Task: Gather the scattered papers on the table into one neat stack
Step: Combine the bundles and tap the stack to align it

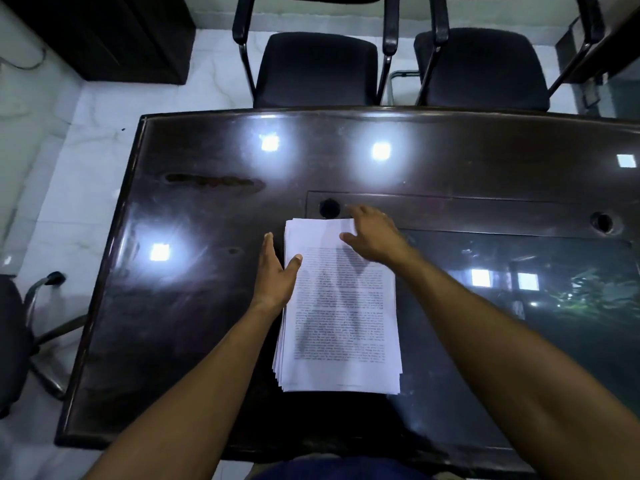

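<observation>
The light, floppy stack of white printed paper sheets (341, 306), slippery on the glossy dark wooden table (194, 306), is flanked by the flat, released left hand (277, 275) and relaxed right hand (375, 235); long edges seem best squared.

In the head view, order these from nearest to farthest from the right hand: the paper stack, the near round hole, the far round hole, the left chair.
1. Paper stack: under the right hand.
2. Near hole: just beyond the fingers.
3. Far hole: along the table to the right.
4. Left chair: behind the table's far edge.

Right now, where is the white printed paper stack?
In the head view, the white printed paper stack lies mid-table, between the left hand and right hand, near the round cable hole.
</observation>
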A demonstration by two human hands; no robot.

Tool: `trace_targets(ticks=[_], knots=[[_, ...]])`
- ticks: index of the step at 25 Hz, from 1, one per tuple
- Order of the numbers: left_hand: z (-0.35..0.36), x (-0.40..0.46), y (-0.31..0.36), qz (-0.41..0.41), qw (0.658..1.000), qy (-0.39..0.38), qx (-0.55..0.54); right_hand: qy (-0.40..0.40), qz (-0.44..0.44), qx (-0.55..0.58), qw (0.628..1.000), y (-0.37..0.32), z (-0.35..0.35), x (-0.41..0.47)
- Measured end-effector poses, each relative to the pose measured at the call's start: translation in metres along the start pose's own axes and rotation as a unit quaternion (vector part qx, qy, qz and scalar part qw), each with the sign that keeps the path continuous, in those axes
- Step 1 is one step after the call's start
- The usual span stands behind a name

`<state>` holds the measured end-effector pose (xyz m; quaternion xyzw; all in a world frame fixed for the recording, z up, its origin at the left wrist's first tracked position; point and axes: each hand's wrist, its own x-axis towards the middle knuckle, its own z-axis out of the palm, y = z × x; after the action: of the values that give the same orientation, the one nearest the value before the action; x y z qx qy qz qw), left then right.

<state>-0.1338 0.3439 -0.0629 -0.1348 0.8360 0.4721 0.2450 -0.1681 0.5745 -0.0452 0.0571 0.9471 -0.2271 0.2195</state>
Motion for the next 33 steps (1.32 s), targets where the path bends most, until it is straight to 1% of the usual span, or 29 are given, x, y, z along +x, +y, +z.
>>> trace_targets(ticks=[2,6,8,9,10,11,12,14,15,16,18,21,23,25,28,29,30,32,33], knots=[[-0.003,-0.021,-0.01,-0.012,0.999,0.027,-0.025,-0.025,-0.022,-0.077,0.996,-0.003,-0.003,0.009],[-0.005,-0.065,-0.039,-0.062,0.99,0.101,-0.079,-0.03,-0.045,-0.153,0.987,-0.004,-0.005,0.015],[-0.001,-0.097,-0.054,-0.103,0.972,0.167,-0.127,-0.026,-0.064,-0.182,0.981,-0.005,-0.005,0.013],[0.005,-0.115,-0.059,-0.127,0.955,0.206,-0.174,-0.027,-0.075,-0.191,0.978,-0.006,-0.005,0.011],[0.014,-0.134,-0.062,-0.152,0.928,0.248,-0.234,-0.029,-0.085,-0.193,0.977,-0.006,-0.007,0.01],[0.026,-0.152,-0.063,-0.187,0.892,0.282,-0.299,-0.031,-0.093,-0.189,0.977,-0.005,-0.007,0.009],[0.041,-0.166,-0.062,-0.222,0.849,0.305,-0.369,-0.034,-0.1,-0.184,0.977,-0.004,-0.008,0.008],[0.07,-0.184,-0.054,-0.29,0.767,0.302,-0.487,-0.038,-0.112,-0.18,0.976,-0.002,-0.009,0.008],[0.08,-0.186,-0.046,-0.312,0.735,0.292,-0.527,-0.038,-0.116,-0.18,0.976,-0.003,-0.009,0.007],[0.087,-0.185,-0.04,-0.327,0.709,0.286,-0.555,-0.038,-0.121,-0.182,0.975,-0.004,-0.009,0.005],[0.094,-0.177,-0.029,-0.343,0.679,0.277,-0.587,-0.045,-0.126,-0.191,0.972,-0.007,-0.011,0.003],[0.091,-0.161,-0.025,-0.32,0.67,0.273,-0.612,-0.069,-0.106,-0.18,0.976,-0.004,-0.016,0.01],[0.089,-0.156,-0.032,-0.32,0.668,0.282,-0.61,-0.085,-0.101,-0.172,0.976,0.002,-0.019,0.015],[0.09,-0.157,-0.036,-0.333,0.664,0.29,-0.604,-0.08,-0.107,-0.174,0.976,0.006,-0.019,0.015],[0.095,-0.153,-0.034,-0.331,0.669,0.26,-0.612,-0.057,-0.133,-0.205,0.968,0.008,-0.012,0.007],[0.098,-0.15,-0.032,-0.329,0.666,0.255,-0.619,-0.053,-0.134,-0.199,0.969,0.01,-0.01,0.006],[0.097,-0.146,-0.034,-0.324,0.668,0.253,-0.62,-0.051,-0.133,-0.191,0.971,0.012,-0.009,0.005],[0.088,-0.14,-0.04,-0.322,0.685,0.27,-0.596,-0.037,-0.116,-0.174,0.977,0.018,-0.01,0.001],[0.083,-0.135,-0.048,-0.334,0.706,0.289,-0.554,-0.019,-0.092,-0.145,0.985,0.023,-0.011,-0.004]])
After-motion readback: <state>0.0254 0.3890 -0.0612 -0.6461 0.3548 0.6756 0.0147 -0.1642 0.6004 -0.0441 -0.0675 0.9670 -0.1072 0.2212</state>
